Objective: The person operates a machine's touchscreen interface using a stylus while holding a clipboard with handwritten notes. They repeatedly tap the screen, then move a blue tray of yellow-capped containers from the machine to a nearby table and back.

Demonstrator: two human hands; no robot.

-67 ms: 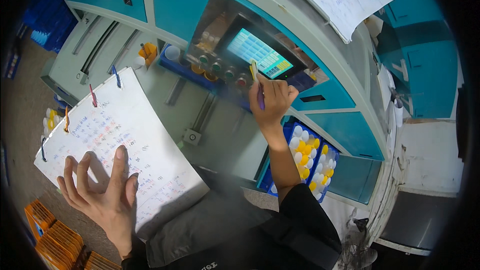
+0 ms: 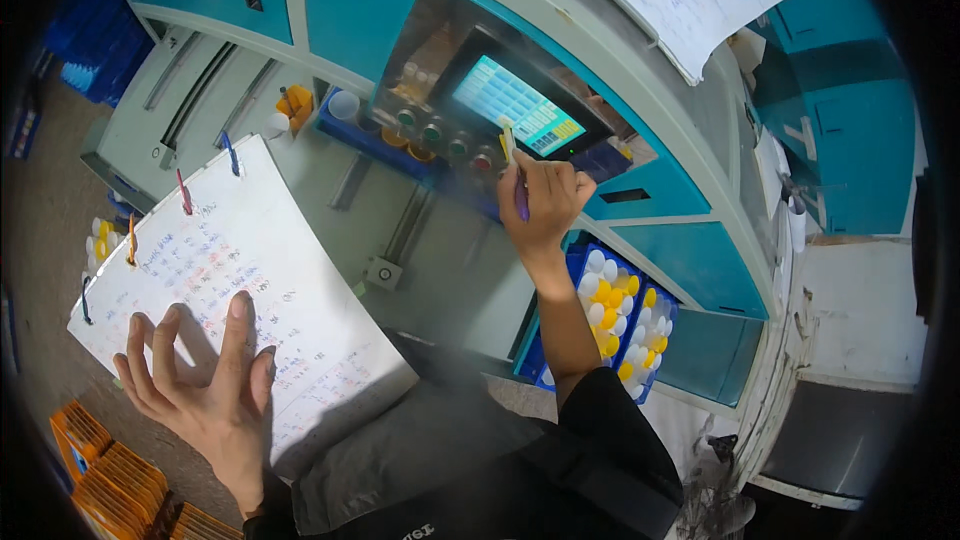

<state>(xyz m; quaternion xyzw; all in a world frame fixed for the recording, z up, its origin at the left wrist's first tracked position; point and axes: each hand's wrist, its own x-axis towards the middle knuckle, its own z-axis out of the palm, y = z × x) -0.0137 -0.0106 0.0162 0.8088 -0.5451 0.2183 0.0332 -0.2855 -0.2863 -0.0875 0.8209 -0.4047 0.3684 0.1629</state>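
Note:
My left hand (image 2: 205, 395) lies with its fingers apart on a pad of white handwritten sheets (image 2: 320, 325), bound along its upper left edge by several coloured ties. The notes are in blue and red ink. Ahead of me, my right hand (image 2: 545, 195) is closed around a purple pen (image 2: 521, 196). A slim yellow-and-white end (image 2: 507, 137) sticks up beyond its fingers, at the lower edge of a lit touchscreen (image 2: 518, 105). Whether that end touches the glass I cannot tell. Round push buttons (image 2: 432, 132) sit to the left of the hand, below the screen.
Blue trays (image 2: 637, 318) of white and yellow cups stand right of my right forearm. Another blue tray (image 2: 375, 145) lies under the panel. Clipped papers (image 2: 690, 0) rest on the machine top. Orange racks (image 2: 120, 485) are at lower left, blue crates (image 2: 100, 40) at far left.

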